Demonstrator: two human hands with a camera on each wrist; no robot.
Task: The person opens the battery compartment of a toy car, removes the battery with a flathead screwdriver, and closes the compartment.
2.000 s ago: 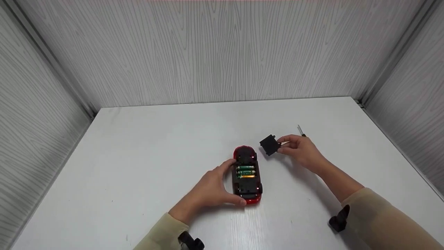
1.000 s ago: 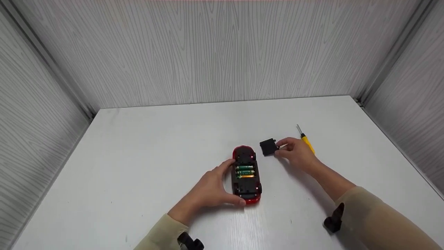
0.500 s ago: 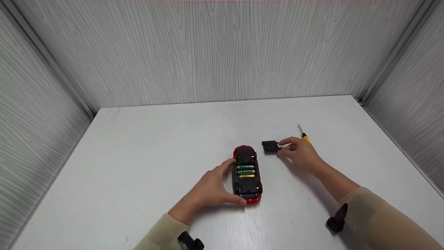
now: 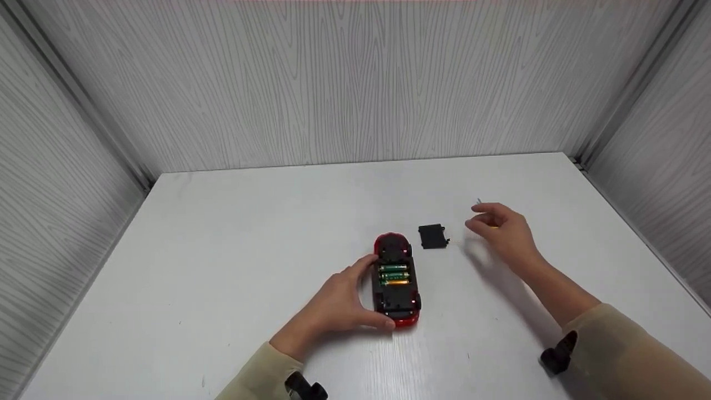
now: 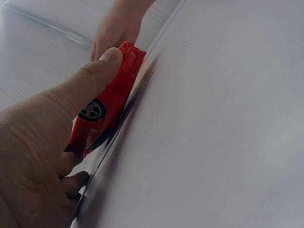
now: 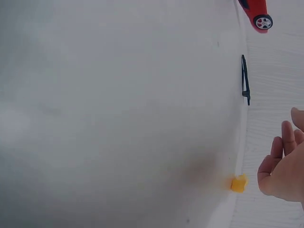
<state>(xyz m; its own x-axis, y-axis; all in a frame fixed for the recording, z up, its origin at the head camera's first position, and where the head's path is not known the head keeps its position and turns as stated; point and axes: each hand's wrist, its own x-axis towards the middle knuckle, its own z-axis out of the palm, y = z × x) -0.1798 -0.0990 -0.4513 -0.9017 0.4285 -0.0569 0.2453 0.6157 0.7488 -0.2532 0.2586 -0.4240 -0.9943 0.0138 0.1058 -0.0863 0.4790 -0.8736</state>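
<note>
A red toy car [image 4: 397,298] lies wheels up on the white table, its open battery bay showing several green and orange batteries [image 4: 394,275]. My left hand [image 4: 337,303] grips the car from the left, thumb at the near end and fingers along the side. In the left wrist view that thumb presses on the red body [image 5: 110,107]. Right of the car, a black square battery cover [image 4: 432,237] rests flat. My right hand [image 4: 510,234] is above the table with loosely bent fingers and holds nothing. Beneath it lies a yellow-handled screwdriver [image 6: 238,183], mostly hidden in the head view.
The white table [image 4: 250,233] runs back to a grey wood-grain panel [image 4: 355,83]. Similar side panels stand at left [image 4: 50,183] and right [image 4: 661,139].
My right hand has put the battery cover down on the table, let go and moved right, over the screwdriver. The left hand and the car have stayed in place.
</note>
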